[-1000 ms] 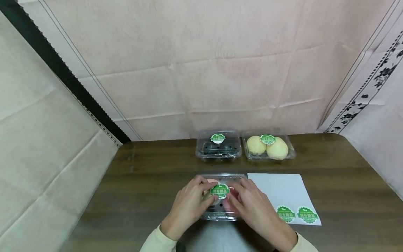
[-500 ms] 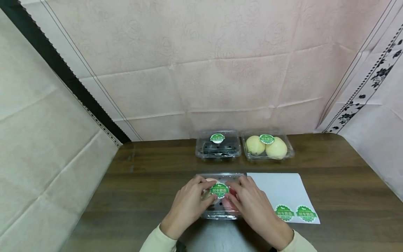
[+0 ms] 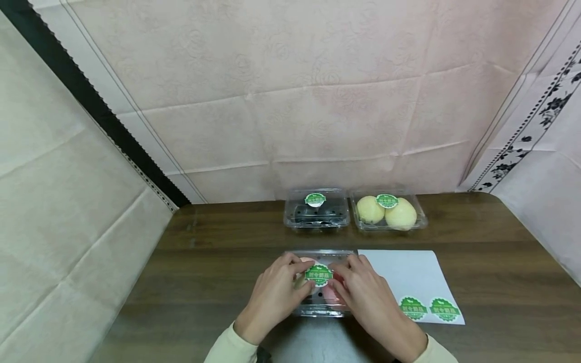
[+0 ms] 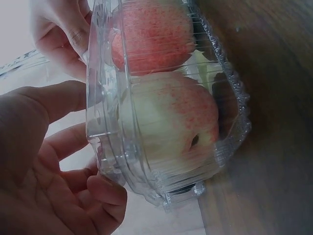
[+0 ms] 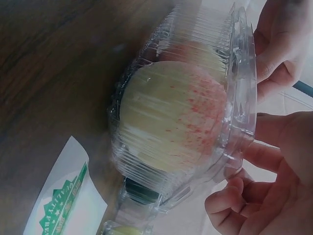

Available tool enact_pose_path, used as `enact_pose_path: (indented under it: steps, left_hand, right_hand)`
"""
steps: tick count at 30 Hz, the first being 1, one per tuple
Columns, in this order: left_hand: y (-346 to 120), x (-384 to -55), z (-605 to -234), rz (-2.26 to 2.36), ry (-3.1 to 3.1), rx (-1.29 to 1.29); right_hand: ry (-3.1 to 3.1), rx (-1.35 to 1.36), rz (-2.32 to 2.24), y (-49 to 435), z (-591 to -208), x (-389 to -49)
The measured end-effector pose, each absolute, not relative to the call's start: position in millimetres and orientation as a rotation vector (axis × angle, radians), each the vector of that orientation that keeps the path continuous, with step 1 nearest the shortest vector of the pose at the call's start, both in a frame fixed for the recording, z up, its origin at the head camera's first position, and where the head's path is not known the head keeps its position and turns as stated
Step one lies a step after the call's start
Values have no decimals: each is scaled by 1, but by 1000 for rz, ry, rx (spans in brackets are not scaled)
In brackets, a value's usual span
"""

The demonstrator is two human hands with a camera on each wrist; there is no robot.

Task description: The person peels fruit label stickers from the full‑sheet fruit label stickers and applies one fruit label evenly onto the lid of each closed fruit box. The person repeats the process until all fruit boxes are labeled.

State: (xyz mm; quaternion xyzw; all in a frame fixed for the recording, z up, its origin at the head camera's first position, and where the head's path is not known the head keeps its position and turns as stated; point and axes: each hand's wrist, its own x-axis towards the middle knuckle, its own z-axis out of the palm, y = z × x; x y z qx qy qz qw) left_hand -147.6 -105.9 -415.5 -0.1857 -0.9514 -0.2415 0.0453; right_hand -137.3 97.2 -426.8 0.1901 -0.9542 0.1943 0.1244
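A clear plastic clamshell box (image 3: 322, 311) lies on the table, and two red-and-cream peaches (image 4: 168, 122) show through its wall. On its lid is a round green label sticker (image 3: 318, 275) with white writing. My left hand (image 3: 276, 288) touches the lid at the sticker's left edge with thumb and forefinger. From the right side my right hand (image 3: 368, 295) does the same, its thumb and forefinger at the other edge. In both wrist views the fingertips meet the lid, while the remaining fingers are loosely bent beside the box.
A white backing sheet (image 3: 401, 272) with two green stickers (image 3: 445, 309) lies right of the box. Behind stand a labelled clear box with dark contents (image 3: 316, 214) and another clear box (image 3: 422, 222) holding two pale yellow round fruits (image 3: 401, 216). Cloth walls surround the brown table (image 3: 190, 292).
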Motion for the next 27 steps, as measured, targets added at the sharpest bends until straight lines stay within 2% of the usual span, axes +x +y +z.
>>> enact_pose_path:
  steps: [5,10,18,27]
  left_hand:
    - [-109,-146,-411,-815,-2908,-515]
    - [-112,-145,-409,-1010,-2801,-358]
    - [-112,-143,-434,-1495,-2572,-16]
    - [-100,-145,-457,-1688,-2579,89]
  right_hand:
    - [-2774,518,710,100,-421,-138]
    - [-2631,406,1139,110,-420,-139]
    - [-2598,88,1790,116,-433,-138]
    - [-2647,-86,1872,101,-447,-142]
